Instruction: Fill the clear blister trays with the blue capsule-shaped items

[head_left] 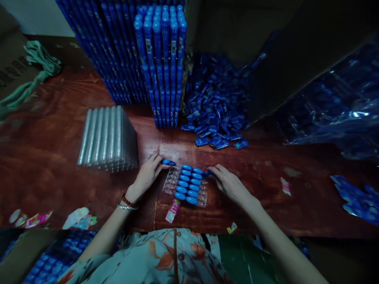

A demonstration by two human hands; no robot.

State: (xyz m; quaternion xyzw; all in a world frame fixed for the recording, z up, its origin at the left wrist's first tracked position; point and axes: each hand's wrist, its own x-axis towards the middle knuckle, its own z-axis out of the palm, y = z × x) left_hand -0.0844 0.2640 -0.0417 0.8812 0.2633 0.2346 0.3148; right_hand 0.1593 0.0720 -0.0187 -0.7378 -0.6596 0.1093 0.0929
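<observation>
A clear plastic tray (169, 182) lies on the table in front of me, with two columns of glossy blue oval-ended pieces (183, 184) in its middle. My left hand (151, 170) is at the tray's far left corner, thumb and fingers closed on a small blue packet (168, 162). On the other side, my right hand (229, 182) pinches another small blue piece (206, 173) at the right column's upper end. The fingers partly cover that piece, so its full shape is hidden.
Stacked clear trays (108, 138) stand at left. Tall stacks of blue-filled trays (161, 71) rise behind. A heap of small blue packets (219, 106) spills forward beside a cardboard flap (278, 59). Wrapped blue goods (334, 98) sit at right; a pink wrapper (172, 210) lies near the tray.
</observation>
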